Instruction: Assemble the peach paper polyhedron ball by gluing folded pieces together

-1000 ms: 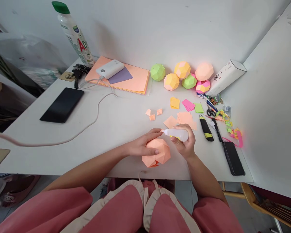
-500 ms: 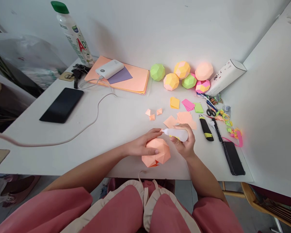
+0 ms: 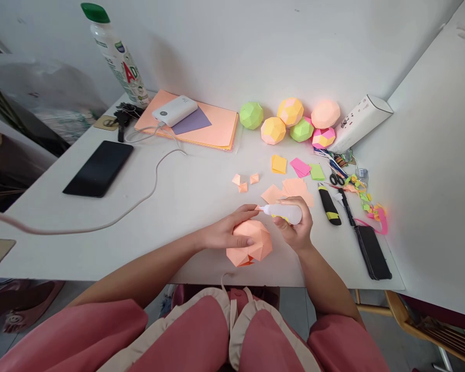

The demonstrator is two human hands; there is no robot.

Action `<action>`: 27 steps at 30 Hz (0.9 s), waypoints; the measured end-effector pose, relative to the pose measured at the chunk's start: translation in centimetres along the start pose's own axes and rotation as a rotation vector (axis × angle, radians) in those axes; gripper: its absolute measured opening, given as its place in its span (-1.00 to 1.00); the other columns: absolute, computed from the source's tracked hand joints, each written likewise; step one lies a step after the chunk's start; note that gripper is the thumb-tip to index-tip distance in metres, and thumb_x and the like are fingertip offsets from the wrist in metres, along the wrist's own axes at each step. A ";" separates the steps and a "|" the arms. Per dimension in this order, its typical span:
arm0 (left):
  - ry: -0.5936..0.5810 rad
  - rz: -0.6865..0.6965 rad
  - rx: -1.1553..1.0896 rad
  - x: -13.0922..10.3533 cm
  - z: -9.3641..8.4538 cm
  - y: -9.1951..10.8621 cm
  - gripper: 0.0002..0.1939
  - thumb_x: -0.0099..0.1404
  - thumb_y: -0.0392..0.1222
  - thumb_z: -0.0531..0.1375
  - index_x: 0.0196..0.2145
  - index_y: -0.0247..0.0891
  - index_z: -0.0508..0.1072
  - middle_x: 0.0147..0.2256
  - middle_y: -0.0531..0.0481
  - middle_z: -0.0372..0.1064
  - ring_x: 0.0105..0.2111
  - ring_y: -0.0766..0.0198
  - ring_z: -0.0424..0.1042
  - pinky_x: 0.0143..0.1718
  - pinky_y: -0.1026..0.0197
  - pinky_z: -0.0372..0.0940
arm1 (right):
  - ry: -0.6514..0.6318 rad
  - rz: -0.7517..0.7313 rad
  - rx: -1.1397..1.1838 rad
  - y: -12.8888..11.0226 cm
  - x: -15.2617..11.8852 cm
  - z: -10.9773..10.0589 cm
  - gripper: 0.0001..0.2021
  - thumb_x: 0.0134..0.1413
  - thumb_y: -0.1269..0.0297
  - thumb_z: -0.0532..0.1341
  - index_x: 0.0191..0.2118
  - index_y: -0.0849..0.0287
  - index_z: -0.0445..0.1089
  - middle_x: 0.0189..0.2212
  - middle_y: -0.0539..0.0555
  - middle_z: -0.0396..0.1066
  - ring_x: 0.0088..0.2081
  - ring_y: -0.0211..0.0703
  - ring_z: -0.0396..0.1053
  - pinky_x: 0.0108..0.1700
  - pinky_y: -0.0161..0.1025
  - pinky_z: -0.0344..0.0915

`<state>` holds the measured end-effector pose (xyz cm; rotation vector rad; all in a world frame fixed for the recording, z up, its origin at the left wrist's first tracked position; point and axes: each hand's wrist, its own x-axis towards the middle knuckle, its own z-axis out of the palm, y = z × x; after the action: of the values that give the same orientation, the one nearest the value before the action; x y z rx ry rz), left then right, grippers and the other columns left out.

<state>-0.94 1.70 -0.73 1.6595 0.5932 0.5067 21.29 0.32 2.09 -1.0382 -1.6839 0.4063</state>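
My left hand grips a peach faceted paper ball, thumb across its front and fingers at its far side. A dark orange gap shows low on the ball. In my right hand is a white glue bottle, lying sideways with its nozzle pointing left. The nozzle tip meets a small peach bit at my left fingertips; whether it touches paper or finger I cannot tell. Beyond the hands lie several small folded peach pieces and a spread of flat peach paper squares.
Finished-looking paper balls stand along the wall. Yellow, pink and green paper stacks lie before them. At right are a utility knife, scissors and a black case. A tablet and cable lie left.
The glue bottle and my right hand have shifted very slightly to the right. The left hand and the paper ball stay in place.
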 end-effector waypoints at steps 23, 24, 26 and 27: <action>0.182 -0.030 -0.924 -0.2 -1.2 1.0 -0.23 0.11 0.35 0.21 0.01 -0.39 0.46 -0.14 -0.30 0.51 -0.19 -0.12 0.51 -0.33 0.10 0.36 | 0.197 0.398 0.494 0.4 1.1 -0.1 -0.63 -0.01 -0.11 0.31 -0.25 0.04 0.31 -0.51 -0.07 0.31 -0.60 -0.28 0.23 -0.55 -0.21 0.22; 0.203 -0.052 -0.969 -0.3 -1.3 0.8 -0.21 0.09 0.36 0.21 0.01 -0.40 0.46 -0.13 -0.31 0.50 -0.17 -0.13 0.51 -0.32 0.09 0.36 | 0.193 0.406 0.498 0.3 1.0 -0.1 -0.62 -0.02 -0.12 0.31 -0.25 0.04 0.31 -0.51 -0.07 0.32 -0.61 -0.28 0.22 -0.55 -0.21 0.23; 0.253 -0.072 -1.054 -0.3 -1.4 0.4 -0.19 0.07 0.37 0.21 0.00 -0.41 0.46 -0.12 -0.32 0.49 -0.15 -0.13 0.50 -0.26 0.07 0.37 | 0.187 0.410 0.486 0.2 0.9 -0.1 -0.60 -0.04 -0.14 0.31 -0.25 0.05 0.30 -0.49 -0.06 0.34 -0.62 -0.29 0.22 -0.54 -0.19 0.25; 0.275 -0.072 -1.095 -0.3 -1.5 0.2 -0.21 0.08 0.38 0.19 -0.02 -0.41 0.46 -0.11 -0.31 0.49 -0.13 -0.13 0.50 -0.23 0.05 0.37 | 0.182 0.403 0.475 0.1 0.8 0.0 -0.59 -0.05 -0.15 0.31 -0.25 0.05 0.30 -0.47 -0.05 0.36 -0.62 -0.29 0.22 -0.54 -0.18 0.26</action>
<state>-2.09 2.57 -0.27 0.5320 0.4344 0.8209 21.34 1.03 2.52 -1.0134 -1.1321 0.8975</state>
